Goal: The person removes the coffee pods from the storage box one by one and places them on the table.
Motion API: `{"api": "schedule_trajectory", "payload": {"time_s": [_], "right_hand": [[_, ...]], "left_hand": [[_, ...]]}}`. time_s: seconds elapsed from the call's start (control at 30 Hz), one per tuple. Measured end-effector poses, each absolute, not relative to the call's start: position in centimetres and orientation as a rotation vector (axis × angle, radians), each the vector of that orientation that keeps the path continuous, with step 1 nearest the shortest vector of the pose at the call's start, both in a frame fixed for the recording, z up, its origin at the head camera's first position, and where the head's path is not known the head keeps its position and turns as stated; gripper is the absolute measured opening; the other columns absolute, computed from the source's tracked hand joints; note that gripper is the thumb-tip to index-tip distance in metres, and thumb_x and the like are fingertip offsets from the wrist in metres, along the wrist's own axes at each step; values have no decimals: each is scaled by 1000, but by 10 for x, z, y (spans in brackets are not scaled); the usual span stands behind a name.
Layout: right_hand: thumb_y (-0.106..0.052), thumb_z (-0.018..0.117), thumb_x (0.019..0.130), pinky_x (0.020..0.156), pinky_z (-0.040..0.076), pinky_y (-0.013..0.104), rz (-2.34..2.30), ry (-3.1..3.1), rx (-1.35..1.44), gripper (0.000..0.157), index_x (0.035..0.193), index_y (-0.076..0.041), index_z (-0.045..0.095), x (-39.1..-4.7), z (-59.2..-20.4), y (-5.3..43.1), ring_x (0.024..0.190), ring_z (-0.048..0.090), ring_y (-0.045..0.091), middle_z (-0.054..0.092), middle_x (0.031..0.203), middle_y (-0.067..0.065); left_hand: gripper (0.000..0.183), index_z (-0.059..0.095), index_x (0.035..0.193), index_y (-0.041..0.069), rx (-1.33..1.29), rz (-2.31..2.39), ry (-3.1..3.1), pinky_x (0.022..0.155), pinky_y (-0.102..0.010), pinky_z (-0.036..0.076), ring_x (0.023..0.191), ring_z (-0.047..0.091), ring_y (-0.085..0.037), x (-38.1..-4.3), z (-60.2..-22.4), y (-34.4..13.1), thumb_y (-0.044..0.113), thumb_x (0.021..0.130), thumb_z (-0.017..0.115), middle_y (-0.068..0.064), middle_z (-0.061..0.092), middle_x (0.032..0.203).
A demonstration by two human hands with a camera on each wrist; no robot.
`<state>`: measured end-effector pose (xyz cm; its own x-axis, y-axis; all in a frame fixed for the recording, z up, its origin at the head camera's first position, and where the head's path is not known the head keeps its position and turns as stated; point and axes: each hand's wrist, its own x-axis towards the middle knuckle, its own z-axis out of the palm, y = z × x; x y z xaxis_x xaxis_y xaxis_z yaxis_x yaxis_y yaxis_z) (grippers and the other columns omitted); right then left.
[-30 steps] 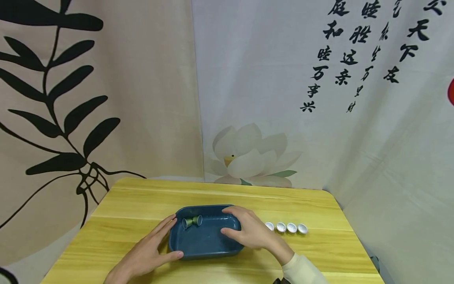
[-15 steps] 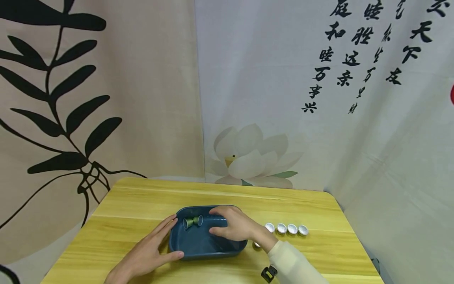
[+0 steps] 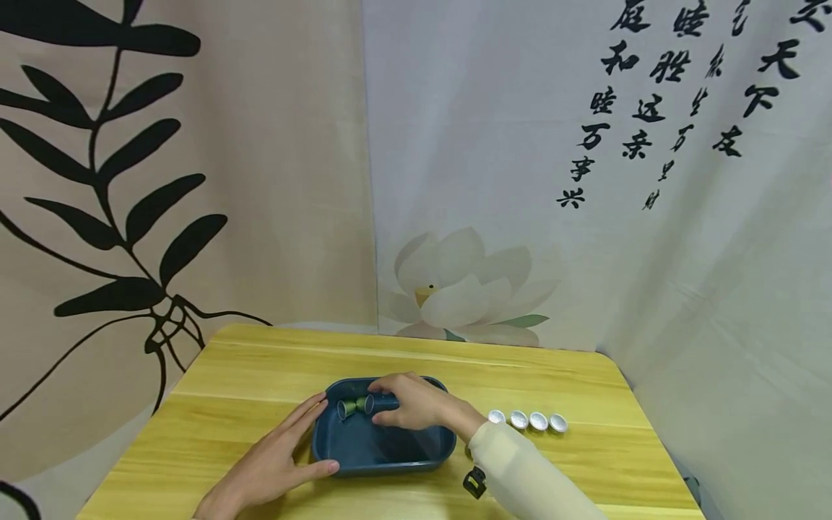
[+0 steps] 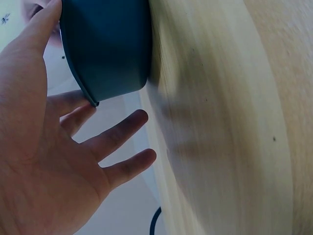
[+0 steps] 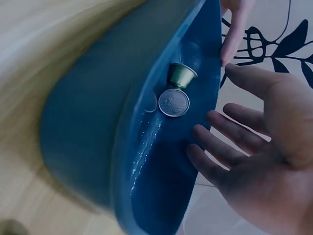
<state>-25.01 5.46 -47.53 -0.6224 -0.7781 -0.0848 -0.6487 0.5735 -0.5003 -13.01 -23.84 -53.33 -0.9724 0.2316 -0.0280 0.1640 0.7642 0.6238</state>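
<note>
A dark blue rectangular tray (image 3: 390,466) stands on the wooden table. Inside, at its left end, lie two small green capsules (image 3: 346,410), bottom to bottom on their sides. The right wrist view shows a green cup body (image 5: 182,76) and the silver lid (image 5: 173,102) of the other capsule. Spread along the tray's left end, my left hand (image 3: 273,451) touches it with the thumb near the front corner and fingers near the back. Over the tray, my right hand (image 3: 419,404) holds nothing, its thumb and index apart just right of the capsules.
Several small round pieces with silvery-white tops (image 3: 538,421) stand in a row on the table (image 3: 585,462), right of the tray. My right forearm sleeve (image 3: 520,462) crosses in front of them. A printed cloth (image 3: 292,180) hangs behind the table.
My right hand has moved left across the tray, from its right end to beside the green capsules. The left hand, the tray and the capsules keep their places.
</note>
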Motion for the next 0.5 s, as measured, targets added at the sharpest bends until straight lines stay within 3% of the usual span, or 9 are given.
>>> {"api": "schedule_trajectory", "payload": {"time_s": [0.5], "right_hand": [[-33, 80, 108, 122, 58, 36, -437, 2492, -1208, 58, 161, -17, 64, -259, -486, 28, 146, 67, 17, 69, 161, -1]], "left_hand": [[112, 34, 179, 15, 327, 1009, 2856, 122, -74, 50, 167, 43, -47, -129, -534, -238, 76, 96, 77, -6, 26, 190]]}}
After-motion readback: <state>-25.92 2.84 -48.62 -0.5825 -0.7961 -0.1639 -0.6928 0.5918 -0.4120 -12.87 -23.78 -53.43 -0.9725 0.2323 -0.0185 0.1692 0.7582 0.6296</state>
